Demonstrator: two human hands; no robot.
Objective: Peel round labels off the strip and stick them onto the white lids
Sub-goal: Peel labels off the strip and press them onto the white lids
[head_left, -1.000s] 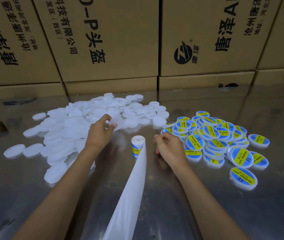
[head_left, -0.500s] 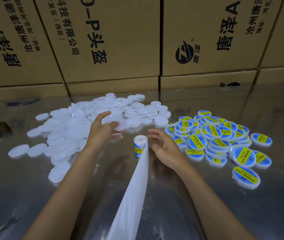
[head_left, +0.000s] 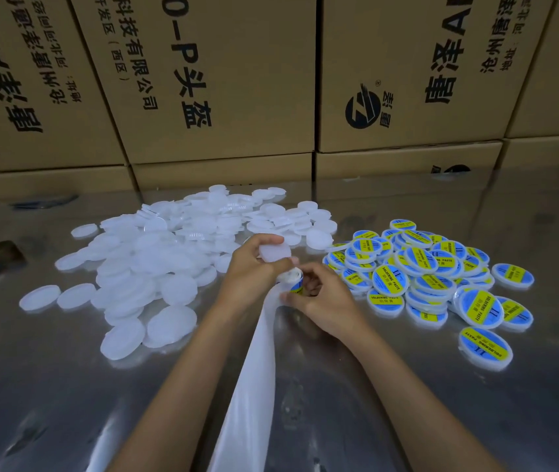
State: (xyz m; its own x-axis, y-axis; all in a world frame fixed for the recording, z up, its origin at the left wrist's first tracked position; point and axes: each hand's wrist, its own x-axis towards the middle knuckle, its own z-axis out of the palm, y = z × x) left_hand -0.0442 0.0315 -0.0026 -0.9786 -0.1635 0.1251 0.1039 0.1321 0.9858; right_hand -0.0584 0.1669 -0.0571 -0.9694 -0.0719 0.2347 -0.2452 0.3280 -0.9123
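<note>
Both hands hide most of the label roll (head_left: 292,280).

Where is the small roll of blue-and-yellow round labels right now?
Head view, centre: the roll of blue-and-yellow labels sits between both hands, right hand pinching it, just below the plain white lid held by the left hand.

Printed "SOLDERING PASTE" and "II" on yellow bands of blue round labels, on labelled lids (head_left: 390,284) at right. Printed black Chinese characters, "0-P", "A" and a round ® logo on cardboard boxes (head_left: 223,80) behind, sideways.
</note>
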